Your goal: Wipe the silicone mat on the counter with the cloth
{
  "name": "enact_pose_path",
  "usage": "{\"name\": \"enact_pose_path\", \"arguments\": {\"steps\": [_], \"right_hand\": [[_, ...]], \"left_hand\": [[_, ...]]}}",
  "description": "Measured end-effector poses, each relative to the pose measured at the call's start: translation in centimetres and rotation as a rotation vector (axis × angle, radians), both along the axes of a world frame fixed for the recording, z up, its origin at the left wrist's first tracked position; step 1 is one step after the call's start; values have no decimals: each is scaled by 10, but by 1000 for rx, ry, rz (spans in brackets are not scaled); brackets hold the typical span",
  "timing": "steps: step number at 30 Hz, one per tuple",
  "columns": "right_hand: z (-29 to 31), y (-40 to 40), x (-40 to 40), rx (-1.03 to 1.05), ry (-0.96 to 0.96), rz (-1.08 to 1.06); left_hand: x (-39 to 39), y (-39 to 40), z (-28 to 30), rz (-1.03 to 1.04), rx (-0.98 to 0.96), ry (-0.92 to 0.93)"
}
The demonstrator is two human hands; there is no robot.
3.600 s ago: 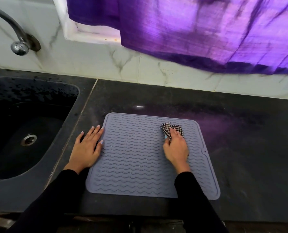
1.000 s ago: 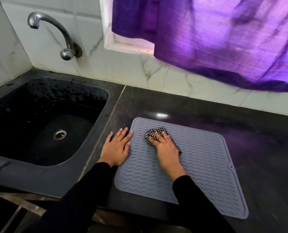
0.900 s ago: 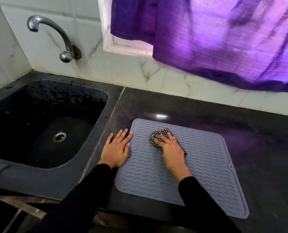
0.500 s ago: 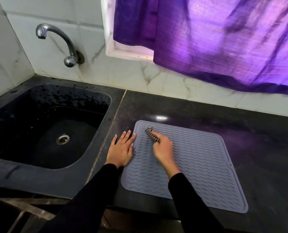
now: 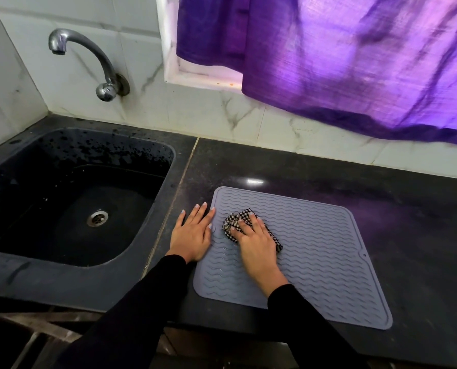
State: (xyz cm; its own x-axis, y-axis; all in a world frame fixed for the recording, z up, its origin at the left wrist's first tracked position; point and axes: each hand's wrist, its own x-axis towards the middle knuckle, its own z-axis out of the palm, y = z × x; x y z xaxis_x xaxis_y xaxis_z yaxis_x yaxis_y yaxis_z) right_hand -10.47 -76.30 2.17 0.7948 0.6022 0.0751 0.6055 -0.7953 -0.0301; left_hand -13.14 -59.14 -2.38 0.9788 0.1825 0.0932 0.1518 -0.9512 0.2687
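Observation:
A grey silicone mat (image 5: 320, 249) with wavy ridges lies flat on the dark counter (image 5: 408, 214). My right hand (image 5: 256, 241) presses a bunched black-and-white checked cloth (image 5: 232, 223) onto the mat's left part, fingers curled over it. The cloth shows ahead of the fingers and again at the hand's right side. My left hand (image 5: 192, 234) lies flat with straight fingers on the counter at the mat's left edge, its fingertips touching the rim.
A black sink (image 5: 70, 201) with a metal drain lies left of the mat, and a curved steel tap (image 5: 99, 65) juts from the tiled wall above it. A purple curtain (image 5: 341, 62) hangs over the window behind the counter. The counter's front edge runs just below the mat.
My right hand has slid the cloth from the mat's right part to its left part, then a little nearer me. My left hand stays at the mat's left edge.

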Motion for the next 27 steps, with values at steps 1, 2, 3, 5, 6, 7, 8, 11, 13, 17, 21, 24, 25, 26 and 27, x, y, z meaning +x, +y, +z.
{"name": "enact_pose_path", "arguments": {"steps": [1, 2, 3, 5, 6, 7, 8, 11, 13, 17, 21, 24, 25, 26, 27], "right_hand": [[-1, -4, 3, -12, 10, -8], [1, -11, 6, -10, 27, -40], [7, -18, 9, 25, 77, -118], [27, -31, 16, 267, 304, -328], [37, -36, 21, 455, 482, -423], [47, -38, 26, 682, 619, -497], [52, -39, 28, 875, 656, -563], [49, -29, 16, 941, 459, -631], [29, -17, -5, 706, 391, -462], [-8, -10, -37, 262, 209, -107], [4, -36, -23, 197, 291, 0], [16, -53, -20, 150, 312, 23], [16, -57, -19, 147, 313, 14], [17, -61, -17, 171, 326, -14], [18, -65, -13, 248, 362, -70]], "left_hand": [[0, 0, 0, 1, -2, 4], [0, 0, 1, 2, -5, 9], [0, 0, 1, 1, -7, 16], [0, 0, 3, -4, -2, 40], [1, 1, 3, -6, -5, 53], [2, 1, 4, -7, -13, 65], [2, 2, 4, -9, -21, 73], [3, 0, 2, -6, -12, 73], [2, -1, 1, 0, 6, 73], [3, -2, 1, 8, 17, 61], [2, -1, 1, 3, 22, 57], [2, 0, 1, 3, 18, 53], [2, -1, 1, 0, 20, 50], [1, -1, 2, -2, 23, 50], [1, -1, 2, -8, 21, 58]]}}
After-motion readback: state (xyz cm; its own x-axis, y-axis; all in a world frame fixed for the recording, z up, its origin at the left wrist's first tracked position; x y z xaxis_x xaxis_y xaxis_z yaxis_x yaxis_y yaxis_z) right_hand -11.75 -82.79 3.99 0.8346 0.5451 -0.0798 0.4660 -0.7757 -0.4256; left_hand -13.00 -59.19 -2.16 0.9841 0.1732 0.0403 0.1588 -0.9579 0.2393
